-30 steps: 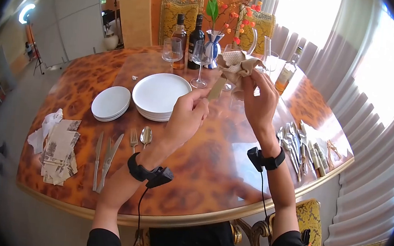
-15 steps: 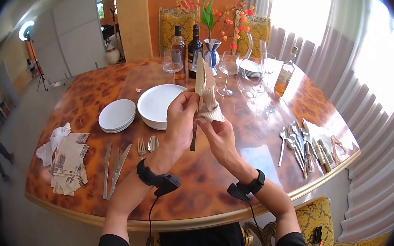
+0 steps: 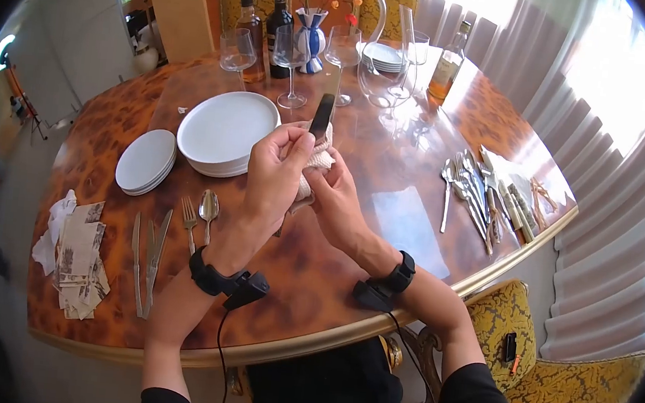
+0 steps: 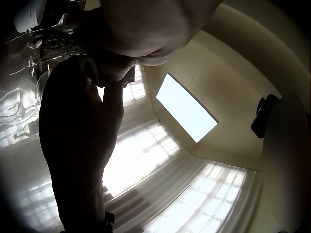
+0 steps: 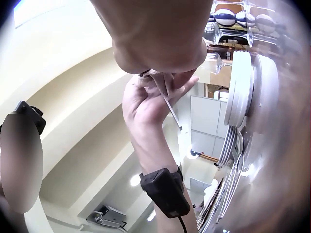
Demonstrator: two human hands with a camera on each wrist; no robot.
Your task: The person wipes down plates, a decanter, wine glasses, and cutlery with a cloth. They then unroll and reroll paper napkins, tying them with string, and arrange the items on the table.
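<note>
Above the table, in the head view, both hands hold a crumpled beige textured cloth (image 3: 320,159). The left hand (image 3: 272,177) pinches a dark flat strip (image 3: 321,114) between thumb and fingers, its end pointing up and away. Close against it on the right, the right hand (image 3: 337,207) grips the cloth from below. Fingers hide much of the bundle. Part of the cloth (image 5: 159,83) shows between the hands in the right wrist view, with the left hand (image 5: 148,109) behind it. The left wrist view is mostly dark silhouette.
White plates (image 3: 224,134) and smaller plates (image 3: 145,161) stand left, near knives (image 3: 152,259), a fork (image 3: 189,220) and a spoon (image 3: 209,208). Printed papers (image 3: 81,252) lie far left. Glasses (image 3: 293,59), bottles (image 3: 446,64) and a vase (image 3: 310,41) stand behind; cutlery (image 3: 472,193) lies right.
From a higher, more spread position, the hands have come together lower over the table. The cloth is more bunched between them, and the dark strip's end now points upward. The head view has shifted.
</note>
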